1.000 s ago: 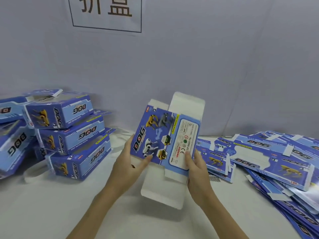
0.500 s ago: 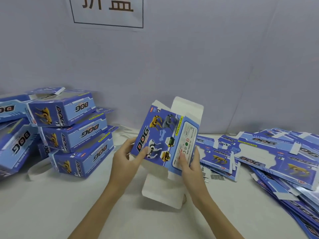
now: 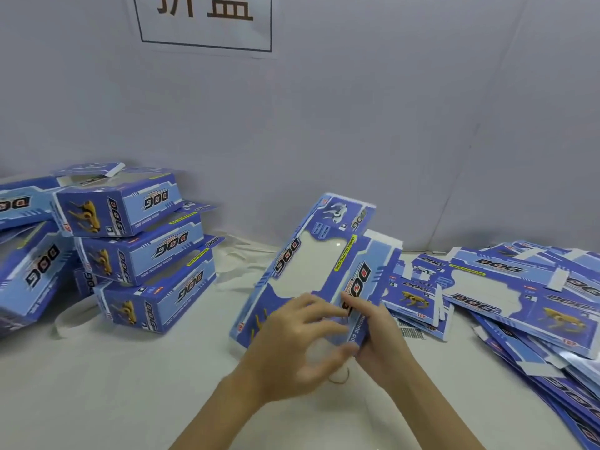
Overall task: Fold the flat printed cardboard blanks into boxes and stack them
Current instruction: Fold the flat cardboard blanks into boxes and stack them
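White tabletop (image 3: 136, 384) carries the work: right of the stack of folded boxes (image 3: 139, 251), the blank (image 3: 311, 271), blue with a clear window, tilts half-opened. Right hand (image 3: 376, 332) pinches its near edge; left hand (image 3: 292, 345) hovers spread, blurred. Squaring the creases before tucking flaps seems wise.

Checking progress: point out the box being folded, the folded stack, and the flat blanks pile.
box being folded (image 3: 311, 264): head view, clear window panel.
folded stack (image 3: 143, 254): head view, middle box's front face.
flat blanks pile (image 3: 487, 287): head view, top blank.
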### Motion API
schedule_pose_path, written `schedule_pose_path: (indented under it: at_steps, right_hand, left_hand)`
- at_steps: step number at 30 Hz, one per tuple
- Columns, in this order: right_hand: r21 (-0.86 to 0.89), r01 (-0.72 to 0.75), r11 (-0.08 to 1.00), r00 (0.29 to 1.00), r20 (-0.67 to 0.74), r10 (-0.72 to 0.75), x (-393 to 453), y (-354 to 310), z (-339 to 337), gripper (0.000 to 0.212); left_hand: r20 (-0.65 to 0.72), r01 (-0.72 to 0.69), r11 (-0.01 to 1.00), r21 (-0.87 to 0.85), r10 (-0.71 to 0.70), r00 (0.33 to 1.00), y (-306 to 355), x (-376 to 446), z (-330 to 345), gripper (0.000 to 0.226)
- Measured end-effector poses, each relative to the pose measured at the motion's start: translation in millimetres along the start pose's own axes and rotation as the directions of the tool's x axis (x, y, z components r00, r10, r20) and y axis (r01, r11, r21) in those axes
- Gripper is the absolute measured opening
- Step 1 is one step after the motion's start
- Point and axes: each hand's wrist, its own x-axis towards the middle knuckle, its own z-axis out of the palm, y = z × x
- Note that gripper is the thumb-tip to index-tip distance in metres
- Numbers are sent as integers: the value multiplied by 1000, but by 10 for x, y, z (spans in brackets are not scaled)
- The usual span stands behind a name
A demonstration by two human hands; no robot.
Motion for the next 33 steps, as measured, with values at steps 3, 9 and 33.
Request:
schedule_pose_path:
  at_steps: [3,9,33]
  right_hand:
    - [-58,-2,998,997,-83,-3,22,-62,-76,56]
    - [-164,-60,985,998,-24,57,16,-118,-138,58]
    - [-429,231,873,972,134,-191,-89,183,202,101]
  left_hand:
    - [-180,242,961,136,-216,960,-164,40,-103,35]
    - [13,732,586,-348,-777,629,-428,-1,-216,53]
    - [338,659,535,-528,-579,742,-182,99,-217,81]
